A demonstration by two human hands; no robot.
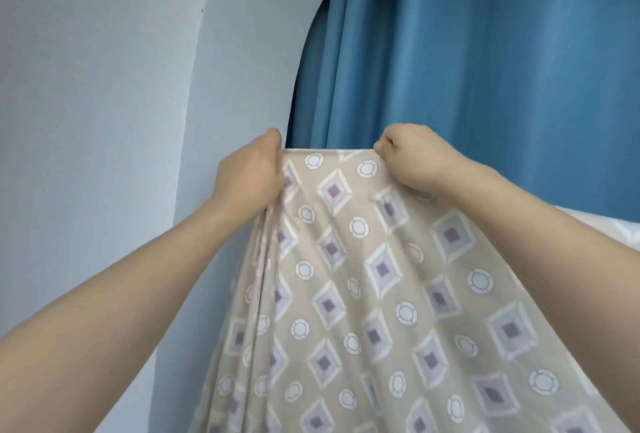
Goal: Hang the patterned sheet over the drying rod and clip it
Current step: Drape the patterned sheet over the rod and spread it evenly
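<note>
The patterned sheet (363, 294) is beige with purple diamonds and white circles. It is held up in front of me and falls toward the bottom of the view. My left hand (249, 176) grips its top left edge, where the cloth bunches into folds. My right hand (412, 158) pinches the top edge further right with curled fingers. The edge is pulled taut between both hands. No drying rod or clip is in view.
A blue curtain (485, 68) hangs behind the sheet, filling the upper right. A pale grey wall (104, 86) covers the left side. Some white fabric (616, 224) shows at the right edge behind my right forearm.
</note>
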